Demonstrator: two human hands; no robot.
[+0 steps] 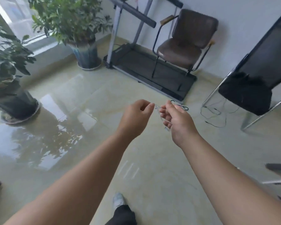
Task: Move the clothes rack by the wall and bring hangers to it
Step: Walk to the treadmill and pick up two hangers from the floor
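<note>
No clothes rack shows in the head view. My right hand point(177, 120) is closed around a thin, pale, see-through piece point(162, 118), possibly a hanger wire; it is too blurred to tell. The piece runs from my right fingers up toward my left hand point(136, 117). My left fingers are curled, and their tips pinch the piece's upper end. Both hands are held out at mid-height over the glossy tiled floor point(91, 98), close together, in front of the treadmill.
A treadmill point(146, 69) stands against the far wall, with a brown armchair point(185, 44) on its deck. A black chair point(256, 75) leans at the right, with loose cables point(217, 114) under it. Two potted plants point(81, 30) point(8, 75) stand at the left. My shoe point(118, 200) is below.
</note>
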